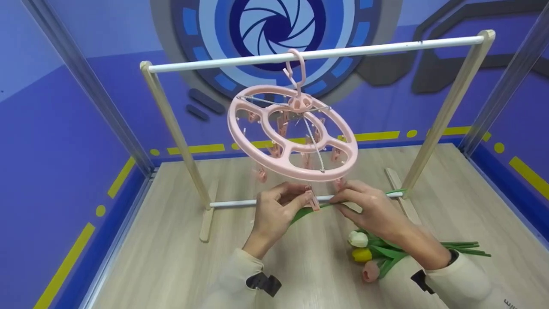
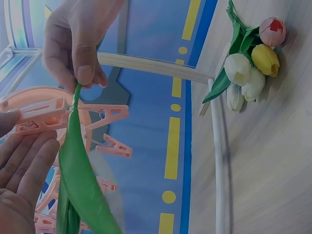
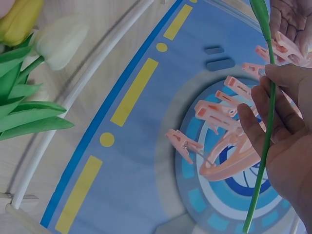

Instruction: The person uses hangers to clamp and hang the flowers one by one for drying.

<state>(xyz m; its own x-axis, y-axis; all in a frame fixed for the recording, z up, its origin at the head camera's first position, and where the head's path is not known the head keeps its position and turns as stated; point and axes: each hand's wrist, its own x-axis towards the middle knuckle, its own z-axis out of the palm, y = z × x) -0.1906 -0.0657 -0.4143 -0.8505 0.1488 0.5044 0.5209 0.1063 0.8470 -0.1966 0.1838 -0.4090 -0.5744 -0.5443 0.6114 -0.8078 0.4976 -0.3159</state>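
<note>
My left hand (image 1: 279,210) pinches a pink clothespin (image 1: 313,201) hanging below the pink oval hanger (image 1: 253,148). In the left wrist view, the left thumb and fingers (image 2: 29,161) hold that clothespin (image 2: 41,116) beside the stem, just above a green leaf (image 2: 80,165). My right hand (image 1: 375,208) pinches the green stem (image 3: 268,146) between thumb and fingers, to the right of the clothespin. From the head view I cannot tell whether the clothespin's jaws are round the stem. The flower's head is hidden.
The hanger's hook (image 1: 300,68) is on the white top rod (image 1: 369,51) of a wooden-legged rack (image 1: 448,111). Several tulips, among them a white one (image 1: 358,239), a yellow one (image 1: 361,255) and a pink one (image 1: 370,271), lie on the table (image 1: 171,266) by my right forearm.
</note>
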